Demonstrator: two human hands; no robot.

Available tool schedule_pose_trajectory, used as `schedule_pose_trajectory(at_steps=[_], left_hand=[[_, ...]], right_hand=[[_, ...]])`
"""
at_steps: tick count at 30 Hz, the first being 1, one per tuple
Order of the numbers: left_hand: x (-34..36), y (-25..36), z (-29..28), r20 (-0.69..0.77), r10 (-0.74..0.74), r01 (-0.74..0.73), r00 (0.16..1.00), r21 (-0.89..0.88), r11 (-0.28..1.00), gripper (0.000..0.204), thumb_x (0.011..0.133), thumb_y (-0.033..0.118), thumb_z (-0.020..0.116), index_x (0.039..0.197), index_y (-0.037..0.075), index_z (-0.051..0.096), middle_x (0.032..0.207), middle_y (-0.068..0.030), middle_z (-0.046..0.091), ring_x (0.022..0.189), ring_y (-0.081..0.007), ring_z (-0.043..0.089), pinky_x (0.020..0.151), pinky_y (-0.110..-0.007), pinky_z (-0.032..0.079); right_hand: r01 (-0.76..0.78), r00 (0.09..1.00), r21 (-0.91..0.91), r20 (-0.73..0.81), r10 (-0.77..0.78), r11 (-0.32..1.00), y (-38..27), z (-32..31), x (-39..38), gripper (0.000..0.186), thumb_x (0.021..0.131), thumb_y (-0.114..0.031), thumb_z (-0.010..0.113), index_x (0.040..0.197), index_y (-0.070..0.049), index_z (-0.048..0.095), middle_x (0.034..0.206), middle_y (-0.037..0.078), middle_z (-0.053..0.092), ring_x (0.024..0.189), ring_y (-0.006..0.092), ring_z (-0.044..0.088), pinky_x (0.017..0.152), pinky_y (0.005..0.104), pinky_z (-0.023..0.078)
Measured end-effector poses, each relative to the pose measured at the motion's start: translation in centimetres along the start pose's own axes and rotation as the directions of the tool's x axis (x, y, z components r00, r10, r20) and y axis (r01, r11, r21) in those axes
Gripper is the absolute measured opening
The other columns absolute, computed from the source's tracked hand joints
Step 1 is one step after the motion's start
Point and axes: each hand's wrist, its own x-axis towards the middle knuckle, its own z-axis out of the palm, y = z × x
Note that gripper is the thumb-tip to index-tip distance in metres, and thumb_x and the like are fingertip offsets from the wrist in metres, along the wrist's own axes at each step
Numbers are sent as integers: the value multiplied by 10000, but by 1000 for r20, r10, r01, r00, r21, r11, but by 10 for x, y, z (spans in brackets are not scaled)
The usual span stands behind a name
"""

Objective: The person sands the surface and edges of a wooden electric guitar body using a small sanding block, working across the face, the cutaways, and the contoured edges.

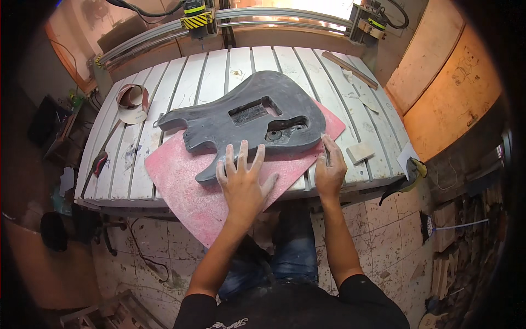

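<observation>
A dark grey electric guitar body (219, 130), with carved cavities, lies flat on a dusty pink sheet (181, 186). My left hand (241, 178) is spread over its near edge, fingertips resting on the surface beside the lower horn. At the rounded right end, my right hand (331, 167) has its fingers together against the body's edge. Whatever lies between those fingers and the thumb, if anything, is too small to make out. Pale dust coats both hands. To the right of the right hand sits a small whitish block (360, 153).
The white slatted table (181, 98) carries a roll of sandpaper (131, 101) at left and a wooden strip (349, 70) at far right. A dark cloth (415, 171) hangs at the right corner. Behind runs a metal gantry rail (279, 12). A cable (139, 249) lies on the floor.
</observation>
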Motion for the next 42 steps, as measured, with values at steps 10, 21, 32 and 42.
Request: schedule_pose_trajectory(at_steps=[10,21,32,42], left_hand=[[8,-23,-21,52,40,-39,998,-16,999,717,870,525,818,1479,185,649,1566,-200,534,1466,-391,463,1195,-592,331],[-24,-22,-38,174,-191,208,966,-86,974,764,967,428,752,1508,-57,518,1125,-249,687,1067,-442,643,912,-525,529],[-78,51,-65,347,157,-64,925,-263,963,801,962,327,756,1597,-28,420,972,-170,650,794,-339,674,709,-461,564],[9,-2,-99,283,140,-56,949,-285,957,700,899,425,833,1422,4,635,1195,-188,698,1131,-366,639,949,-462,510]], right_hand=[[5,998,-13,-58,-6,1000,6,3,-2,449,922,59,561,1356,41,677,1420,247,657,1354,416,620,1171,478,475],[-382,912,390,11,410,838,8,-7,8,423,1032,-19,556,1452,14,589,1442,193,580,1024,173,666,847,335,570],[-626,770,614,394,501,480,-42,-52,-10,284,1078,-65,569,1350,11,598,1127,79,645,897,151,687,819,304,587],[-800,595,366,588,548,476,-32,-41,3,157,1071,-99,599,1202,-21,636,951,43,639,786,92,629,660,242,519]])
